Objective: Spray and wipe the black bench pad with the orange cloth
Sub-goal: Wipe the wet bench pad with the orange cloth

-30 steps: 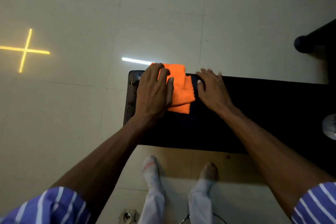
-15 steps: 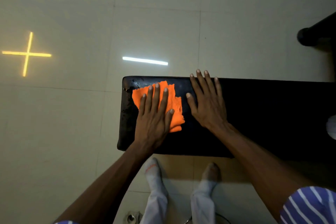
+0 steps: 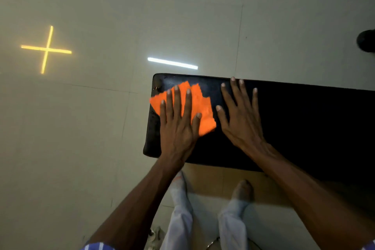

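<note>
The black bench pad (image 3: 294, 119) runs from the middle of the view to the right edge, its left end rounded. An orange cloth (image 3: 204, 107) lies folded on that left end, one corner poking past the pad's left edge. My left hand (image 3: 178, 126) lies flat on the cloth, fingers spread, pressing it down. My right hand (image 3: 241, 119) rests flat on the bare pad just right of the cloth, fingers apart, holding nothing. No spray bottle is visible.
Pale tiled floor (image 3: 81, 148) surrounds the bench. A yellow cross of light (image 3: 47, 49) and a white light bar (image 3: 172, 63) show on the floor. A dark rounded object (image 3: 366, 41) sits at the right edge. My own feet (image 3: 242, 187) stand below the pad.
My left hand has slid the cloth from the pad's far edge toward me and then leftward to the pad's left end. My right hand flattened and stayed beside it.
</note>
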Motion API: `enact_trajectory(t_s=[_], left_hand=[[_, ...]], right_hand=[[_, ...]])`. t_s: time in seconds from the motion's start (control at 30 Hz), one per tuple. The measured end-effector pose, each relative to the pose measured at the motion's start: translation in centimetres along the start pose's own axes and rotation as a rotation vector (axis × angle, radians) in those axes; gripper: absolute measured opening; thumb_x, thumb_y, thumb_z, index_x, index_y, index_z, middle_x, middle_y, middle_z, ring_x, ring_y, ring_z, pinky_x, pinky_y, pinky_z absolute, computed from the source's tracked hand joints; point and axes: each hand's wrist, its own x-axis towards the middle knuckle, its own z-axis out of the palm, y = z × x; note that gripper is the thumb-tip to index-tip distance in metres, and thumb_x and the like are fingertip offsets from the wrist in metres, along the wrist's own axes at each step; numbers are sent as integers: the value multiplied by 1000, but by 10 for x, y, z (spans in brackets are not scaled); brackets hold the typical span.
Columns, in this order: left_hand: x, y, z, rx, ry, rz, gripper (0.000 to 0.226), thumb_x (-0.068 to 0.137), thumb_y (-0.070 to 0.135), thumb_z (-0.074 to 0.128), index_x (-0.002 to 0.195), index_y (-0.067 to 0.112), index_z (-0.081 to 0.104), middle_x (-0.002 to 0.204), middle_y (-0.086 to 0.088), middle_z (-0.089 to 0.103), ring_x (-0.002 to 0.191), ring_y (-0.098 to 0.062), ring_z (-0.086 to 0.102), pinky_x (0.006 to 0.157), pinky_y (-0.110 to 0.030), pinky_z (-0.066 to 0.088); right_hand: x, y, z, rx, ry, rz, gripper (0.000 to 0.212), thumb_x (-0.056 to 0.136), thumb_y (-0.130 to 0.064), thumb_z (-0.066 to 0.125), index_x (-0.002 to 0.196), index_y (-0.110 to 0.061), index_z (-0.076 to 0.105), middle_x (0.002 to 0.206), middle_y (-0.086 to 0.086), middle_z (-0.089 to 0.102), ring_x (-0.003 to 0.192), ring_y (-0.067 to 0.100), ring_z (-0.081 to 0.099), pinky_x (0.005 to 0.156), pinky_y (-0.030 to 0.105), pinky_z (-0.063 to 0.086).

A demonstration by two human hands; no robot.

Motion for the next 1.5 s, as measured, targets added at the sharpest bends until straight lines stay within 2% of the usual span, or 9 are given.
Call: enact_trajectory(t_s=[0.1, 0.33, 0.57, 0.8, 1.03, 1.13, 1.3, 1.43, 1.5], left_hand=[[-12, -5, 2, -1, -22, 10, 68, 110, 52, 28, 166, 14, 16, 173, -17, 8, 162, -34, 4, 130, -54, 14], [74, -22, -4, -21, -40, 17, 62, 110, 47, 23, 165, 18, 22, 173, -14, 14, 162, -33, 10, 130, -50, 11], [20, 4, -6, -11, -49, -42, 67, 108, 54, 27, 165, 18, 20, 173, -17, 11, 161, -40, 6, 129, -59, 8], [69, -20, -9, -19, -66, -83, 66, 107, 58, 25, 165, 29, 18, 174, -9, 10, 161, -36, 8, 128, -57, 10], [-39, -1, -5, -45, -26, -138, 63, 110, 48, 33, 165, 21, 21, 174, -13, 11, 161, -39, 7, 127, -62, 14], [4, 0, -2, -60, 5, -142, 61, 110, 47, 31, 165, 23, 22, 173, -13, 13, 160, -40, 8, 127, -61, 15], [66, -32, -12, -128, -47, -120, 60, 110, 48, 30, 165, 25, 22, 174, -7, 13, 161, -35, 10, 128, -55, 14], [4, -35, -18, -223, -26, -165, 58, 110, 40, 32, 164, 20, 23, 174, -11, 12, 161, -32, 12, 126, -51, 22], [-42, -29, -18, -203, -62, -176, 59, 110, 40, 31, 165, 22, 18, 175, -8, 6, 162, -29, 7, 127, -53, 20]], right_hand=[[-4, -1, 5, -50, 27, 17, 66, 109, -47, 23, 169, -21, 15, 179, 6, 6, 166, 25, 2, 134, 57, 3], [-5, 5, 22, -108, 123, -9, 65, 109, -47, 25, 169, -24, 13, 179, 5, 8, 166, 24, 6, 133, 57, 9], [-5, 1, 16, -96, 116, 16, 65, 109, -45, 29, 169, -22, 16, 179, 5, 8, 166, 24, 6, 132, 58, 11], [-6, 3, 19, -103, 117, 4, 65, 110, -46, 27, 169, -24, 14, 179, 4, 7, 166, 22, 4, 133, 57, 8], [-5, 2, 21, -109, 148, 20, 65, 109, -46, 29, 169, -24, 17, 178, 5, 11, 166, 24, 8, 132, 58, 11], [-4, 2, 23, -120, 163, 14, 65, 109, -46, 30, 169, -24, 17, 178, 5, 11, 166, 24, 8, 133, 58, 11], [-5, 3, 25, -119, 180, 1, 64, 109, -46, 29, 168, -25, 18, 178, 5, 12, 166, 24, 9, 133, 57, 8], [-5, 2, 21, -104, 170, 9, 64, 109, -45, 31, 168, -24, 20, 178, 5, 13, 166, 24, 9, 133, 56, 8], [-4, 0, 20, -107, 165, 16, 64, 109, -45, 31, 168, -24, 20, 178, 5, 13, 166, 24, 9, 133, 57, 8]])
